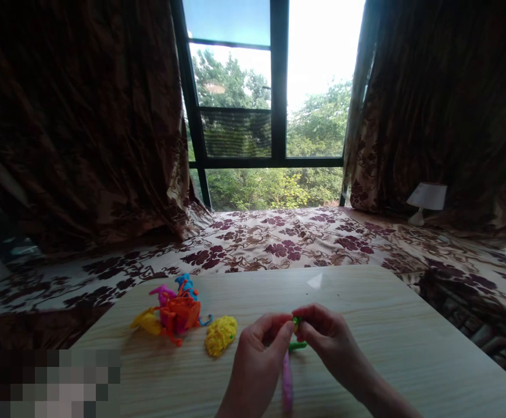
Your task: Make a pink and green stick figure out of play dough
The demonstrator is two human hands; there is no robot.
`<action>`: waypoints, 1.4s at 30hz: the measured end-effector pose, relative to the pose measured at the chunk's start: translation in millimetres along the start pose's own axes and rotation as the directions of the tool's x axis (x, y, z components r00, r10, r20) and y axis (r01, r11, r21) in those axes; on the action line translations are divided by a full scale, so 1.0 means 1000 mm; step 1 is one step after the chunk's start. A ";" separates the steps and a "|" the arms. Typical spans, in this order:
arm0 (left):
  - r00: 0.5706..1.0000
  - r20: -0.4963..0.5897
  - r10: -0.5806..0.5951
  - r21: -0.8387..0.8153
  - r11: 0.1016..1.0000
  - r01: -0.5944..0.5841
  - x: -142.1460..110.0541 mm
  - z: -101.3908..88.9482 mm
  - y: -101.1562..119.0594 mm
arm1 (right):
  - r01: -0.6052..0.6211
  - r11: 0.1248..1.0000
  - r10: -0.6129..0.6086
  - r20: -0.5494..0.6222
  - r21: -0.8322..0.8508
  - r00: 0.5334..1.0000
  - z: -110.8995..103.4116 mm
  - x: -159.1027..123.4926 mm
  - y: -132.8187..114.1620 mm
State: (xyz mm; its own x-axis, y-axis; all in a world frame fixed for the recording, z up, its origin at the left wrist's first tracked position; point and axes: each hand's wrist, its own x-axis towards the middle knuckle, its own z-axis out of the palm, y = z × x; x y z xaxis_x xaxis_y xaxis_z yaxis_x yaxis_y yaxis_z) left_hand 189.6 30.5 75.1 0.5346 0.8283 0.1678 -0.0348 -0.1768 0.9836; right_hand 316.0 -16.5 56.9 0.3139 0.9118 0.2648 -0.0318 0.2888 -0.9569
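Observation:
Between the fingertips of both hands is a small piece of green modelling clay (296, 323), with a bit of yellow showing on it. My left hand (264, 342) pinches it from the left, thumb and index finger together. From the other side my right hand (325, 331) grips the same piece. Just below the fingers lies a green clay strip (297, 345), partly hidden. A long pink clay strip (286, 383) runs down the table from there, its upper end behind my left hand. A lumpy yellow clay mass (221, 335) rests left of my left hand, with a green speck on it.
A heap of orange, pink, blue and yellow clay pieces (178, 313) sits at the table's left. The pale wooden table (374, 325) has rounded far corners. Beyond it lie flowered cloth (283, 238), a window, dark curtains (117, 116) and a small white lamp (427, 197).

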 end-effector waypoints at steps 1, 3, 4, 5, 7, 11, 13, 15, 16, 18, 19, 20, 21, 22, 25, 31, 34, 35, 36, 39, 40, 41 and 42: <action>1.000 0.006 -0.011 -0.023 1.000 0.011 0.001 -0.002 -0.001 | 0.007 1.000 -0.007 0.019 0.002 1.000 -0.002 0.001 -0.003; 1.000 0.017 -0.015 -0.045 0.999 0.016 0.003 -0.005 -0.002 | 0.013 1.000 -0.012 0.057 -0.003 0.998 -0.004 0.001 -0.009; 1.000 0.024 -0.015 -0.059 0.998 0.016 0.004 -0.006 -0.002 | 0.012 1.000 -0.011 0.074 -0.008 0.997 -0.005 0.000 -0.011; 0.999 0.036 -0.017 -0.079 0.997 0.019 0.004 -0.007 -0.002 | 0.009 1.000 -0.007 0.086 -0.017 0.996 -0.005 0.000 -0.012; 0.997 0.064 -0.038 -0.126 0.991 0.046 0.005 -0.007 -0.001 | 0.005 1.000 -0.004 0.083 -0.021 0.997 -0.005 -0.001 -0.011; 0.988 0.113 -0.106 -0.171 0.977 0.125 0.006 -0.008 -0.001 | 0.060 0.997 -0.059 0.015 -0.058 0.998 -0.002 -0.002 -0.004; 0.979 0.133 -0.154 -0.190 0.966 0.177 0.006 -0.009 -0.002 | 0.129 0.973 -0.126 0.028 -0.190 0.992 -0.002 -0.004 -0.004; 0.967 0.149 -0.207 -0.215 0.948 0.237 0.007 -0.010 -0.002 | 0.206 0.923 -0.191 0.078 -0.324 0.978 -0.001 -0.005 -0.007; 0.959 0.155 -0.235 -0.230 0.936 0.267 0.006 -0.010 -0.002 | 0.239 0.899 -0.217 0.103 -0.365 0.971 -0.001 -0.005 -0.009; 0.950 0.154 -0.270 -0.281 0.910 0.304 0.005 -0.010 0.000 | 0.287 0.868 -0.252 0.139 -0.406 0.958 -0.001 -0.006 -0.013; 0.948 0.153 -0.280 -0.317 0.894 0.315 0.004 -0.009 0.001 | 0.303 0.857 -0.265 0.148 -0.416 0.953 0.000 -0.007 -0.014; 0.946 0.150 -0.287 -0.355 0.878 0.322 0.003 -0.009 0.003 | 0.317 0.848 -0.279 0.151 -0.425 0.948 0.000 -0.007 -0.014; 0.947 0.144 -0.288 -0.391 0.862 0.322 0.002 -0.008 0.004 | 0.328 0.839 -0.290 0.153 -0.433 0.945 0.000 -0.007 -0.015; 0.949 0.139 -0.283 -0.419 0.852 0.315 0.002 -0.008 0.005 | 0.337 0.830 -0.299 0.155 -0.443 0.941 0.000 -0.008 -0.015; 0.957 0.137 -0.254 -0.437 0.852 0.289 0.001 -0.009 0.005 | 0.360 0.794 -0.313 0.178 -0.489 0.933 0.001 -0.010 -0.014; 0.953 0.139 -0.271 -0.419 0.855 0.304 0.003 -0.008 0.004 | 0.380 0.748 -0.329 0.194 -0.544 0.924 0.003 -0.012 -0.011; 0.941 0.110 -0.320 -0.469 0.818 0.333 0.003 -0.006 0.005 | 0.369 0.751 -0.328 0.176 -0.548 0.928 0.002 -0.011 -0.012; 0.937 0.105 -0.333 -0.481 0.808 0.341 0.003 -0.005 0.005 | 0.368 0.748 -0.320 0.186 -0.553 0.929 0.001 -0.010 -0.013; 0.934 0.108 -0.340 -0.483 0.803 0.349 0.003 -0.004 0.006 | 0.370 0.742 -0.312 0.200 -0.559 0.929 0.000 -0.010 -0.014; 0.938 0.115 -0.328 -0.422 0.839 0.345 0.003 -0.004 0.007 | 0.371 0.729 -0.306 0.211 -0.576 0.928 -0.002 -0.010 -0.015; 0.941 0.113 -0.319 -0.393 0.856 0.337 0.003 -0.004 0.008 | 0.371 0.725 -0.306 0.211 -0.581 0.928 -0.002 -0.010 -0.016; 0.944 0.111 -0.312 -0.370 0.868 0.330 0.003 -0.005 0.008 | 0.372 0.721 -0.306 0.213 -0.584 0.928 -0.002 -0.010 -0.016; 0.944 0.116 -0.308 -0.356 0.875 0.329 0.002 -0.006 0.009 | 0.372 0.718 -0.303 0.217 -0.588 0.928 -0.002 -0.011 -0.016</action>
State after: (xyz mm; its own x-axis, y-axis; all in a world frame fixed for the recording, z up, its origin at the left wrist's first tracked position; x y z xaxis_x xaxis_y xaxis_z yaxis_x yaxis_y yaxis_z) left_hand 185.7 33.8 84.4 0.6131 0.7752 -0.1525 -0.1552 0.3074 0.9388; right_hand 314.7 -31.5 68.7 0.0953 0.8219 0.5615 0.6521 0.3747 -0.6591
